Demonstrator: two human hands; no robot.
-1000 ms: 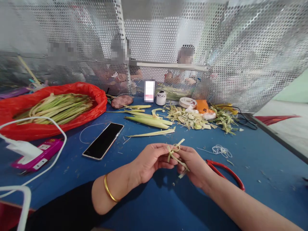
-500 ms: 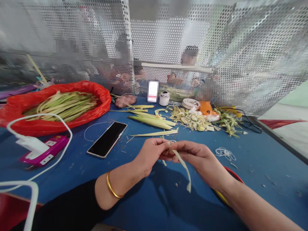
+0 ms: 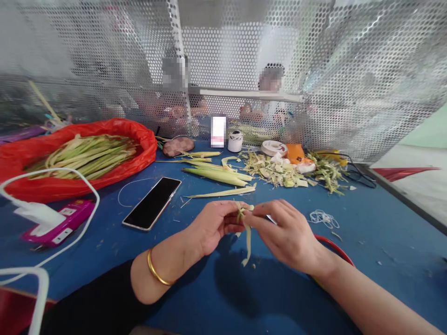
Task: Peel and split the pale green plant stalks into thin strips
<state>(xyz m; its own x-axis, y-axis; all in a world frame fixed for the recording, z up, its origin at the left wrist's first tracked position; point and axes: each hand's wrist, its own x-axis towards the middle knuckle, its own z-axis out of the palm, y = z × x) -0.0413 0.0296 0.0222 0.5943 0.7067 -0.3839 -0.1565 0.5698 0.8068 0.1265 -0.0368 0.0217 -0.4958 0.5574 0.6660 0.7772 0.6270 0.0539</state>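
Observation:
My left hand (image 3: 214,228), with a gold bangle on its wrist, pinches a knotted or folded pale green leaf strip (image 3: 248,246). One end of the strip hangs below the fingers, and a short piece pokes out above. From the other side my right hand (image 3: 288,235) is closed, its thumb and forefinger pressed at the strip close to the left fingertips. A small shiny, metal-looking bit (image 3: 271,218) shows between the right fingers; I cannot make out what it is. Beyond the hands, a long pale leaf (image 3: 220,192) and several thicker green leaves (image 3: 216,173) lie on the blue table (image 3: 167,260).
On the left are a red plastic bag (image 3: 148,139) of long strips, a purple power strip (image 3: 75,218) with a white cable, and a black-screened phone (image 3: 152,203). At the back right lie a scrap pile (image 3: 270,170) and a tape roll (image 3: 274,148). White thread (image 3: 323,218) lies right.
My right hand has turned and shifted, its knuckles now higher. The hanging end of the strip has swung left to point nearly straight down. The view has shifted slightly.

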